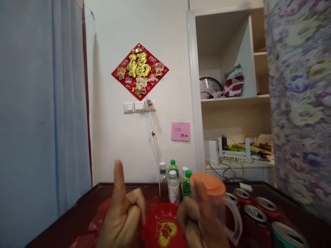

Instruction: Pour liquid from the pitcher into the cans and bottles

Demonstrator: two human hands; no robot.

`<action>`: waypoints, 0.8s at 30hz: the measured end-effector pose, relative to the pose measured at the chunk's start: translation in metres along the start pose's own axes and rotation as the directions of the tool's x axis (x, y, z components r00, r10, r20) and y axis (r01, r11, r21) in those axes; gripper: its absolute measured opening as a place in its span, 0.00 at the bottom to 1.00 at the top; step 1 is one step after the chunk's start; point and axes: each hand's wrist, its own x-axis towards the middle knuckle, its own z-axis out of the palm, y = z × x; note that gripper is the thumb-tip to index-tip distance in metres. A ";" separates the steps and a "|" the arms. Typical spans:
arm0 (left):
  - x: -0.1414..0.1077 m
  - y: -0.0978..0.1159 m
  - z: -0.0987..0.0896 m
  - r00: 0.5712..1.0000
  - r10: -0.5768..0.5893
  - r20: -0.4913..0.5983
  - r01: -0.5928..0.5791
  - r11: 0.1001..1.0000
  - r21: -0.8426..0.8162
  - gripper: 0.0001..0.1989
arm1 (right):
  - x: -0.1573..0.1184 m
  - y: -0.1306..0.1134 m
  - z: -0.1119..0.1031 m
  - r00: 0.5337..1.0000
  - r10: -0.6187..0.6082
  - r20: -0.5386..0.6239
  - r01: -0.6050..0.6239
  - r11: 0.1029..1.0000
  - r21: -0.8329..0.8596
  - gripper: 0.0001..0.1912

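My left hand [122, 213] is raised at the lower left with its index finger pointing straight up. The other fingers are curled in and nothing shows in them. My right hand [199, 220] makes the same sign, index finger up and the rest folded; it is a little blurred. Between the two hands a red scalloped plate [151, 234] with a gold print lies on the dark table [85, 208]. Behind my right hand, and partly covered by it, stands a clear pitcher with an orange lid [210, 182].
Several plastic bottles [173, 189] stand behind the plate. Opened drink cans [256, 215] crowd the table's right side. Red packaging [99, 217] lies at the left. Beyond are a curtain [38, 103], a red wall decoration [140, 72], and shelves with a white router [235, 155].
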 end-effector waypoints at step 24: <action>0.041 -0.027 0.005 0.985 -0.142 0.095 0.142 0.990 0.010 0.54 | 0.040 0.000 0.004 0.909 0.318 0.269 -0.405 0.825 0.394 0.52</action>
